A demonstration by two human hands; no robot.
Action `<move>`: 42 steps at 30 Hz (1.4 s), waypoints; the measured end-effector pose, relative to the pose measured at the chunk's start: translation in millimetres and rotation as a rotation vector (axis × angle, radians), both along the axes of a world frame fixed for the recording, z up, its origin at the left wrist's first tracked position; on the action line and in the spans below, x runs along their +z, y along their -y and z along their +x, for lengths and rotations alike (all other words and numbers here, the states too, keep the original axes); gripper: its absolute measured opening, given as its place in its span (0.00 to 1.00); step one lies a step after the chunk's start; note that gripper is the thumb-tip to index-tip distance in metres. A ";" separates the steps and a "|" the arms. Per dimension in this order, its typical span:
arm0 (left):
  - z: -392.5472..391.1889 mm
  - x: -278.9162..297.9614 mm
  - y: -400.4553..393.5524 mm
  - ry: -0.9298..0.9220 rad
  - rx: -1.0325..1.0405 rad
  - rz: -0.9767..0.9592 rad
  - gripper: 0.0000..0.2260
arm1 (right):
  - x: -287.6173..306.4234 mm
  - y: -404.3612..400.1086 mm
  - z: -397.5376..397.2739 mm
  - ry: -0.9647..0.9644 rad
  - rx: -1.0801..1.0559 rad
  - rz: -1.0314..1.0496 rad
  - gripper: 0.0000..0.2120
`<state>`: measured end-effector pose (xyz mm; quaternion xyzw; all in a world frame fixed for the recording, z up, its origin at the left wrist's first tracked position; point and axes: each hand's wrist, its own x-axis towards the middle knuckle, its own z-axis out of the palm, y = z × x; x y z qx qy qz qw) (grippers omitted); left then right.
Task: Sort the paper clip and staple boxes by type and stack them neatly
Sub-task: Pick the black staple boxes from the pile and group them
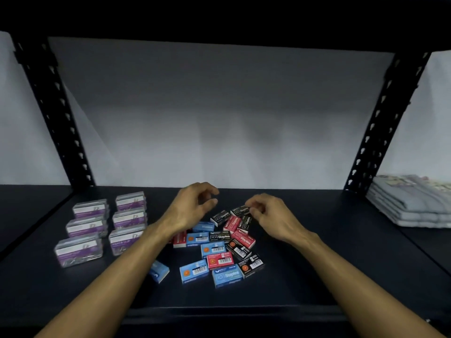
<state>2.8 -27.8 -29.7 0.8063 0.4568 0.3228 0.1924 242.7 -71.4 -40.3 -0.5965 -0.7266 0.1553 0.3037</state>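
Head view: paper clip boxes (102,228) already grouped in two rows twd the shelf (317,264) left edge, so that type is sorted. Staple boxes (219,250) lie jumbled mid-shelf, colours mixed. Left hand (192,206) hovers over the pile, fingers loosely curled, holding nothing. Right hand (266,213) pinches a black staple box (240,211) at the pile's back edge, prob. to pull blacks out first. Folded papers (410,203) sit at the right edge.

- Stockroom/storage spot: black slotted-steel shelving unit (380,132), plain white wall behind.
- Stationery stock on shelf board (317,264): staple boxes (219,250) centre, paper clip boxes (102,228) at 9 o'clock.
- Folded cloth stack (412,203) at 3 o'clock.
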 end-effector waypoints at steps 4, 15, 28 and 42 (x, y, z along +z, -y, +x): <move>14.3 -7.7 -11.6 -0.076 0.009 -0.058 0.11 | -10.5 -13.4 9.0 0.000 -0.015 -0.007 0.08; 32.0 -19.7 -26.4 -0.409 0.003 -0.230 0.15 | -24.6 -57.0 -2.5 0.121 0.078 -0.132 0.16; 41.9 -16.5 -34.0 -0.292 -0.068 -0.176 0.07 | -27.3 -56.1 11.6 0.112 0.043 -0.161 0.13; 37.1 -18.5 -37.9 -0.259 -0.064 -0.206 0.16 | -34.3 -54.3 11.4 -0.001 0.051 -0.077 0.10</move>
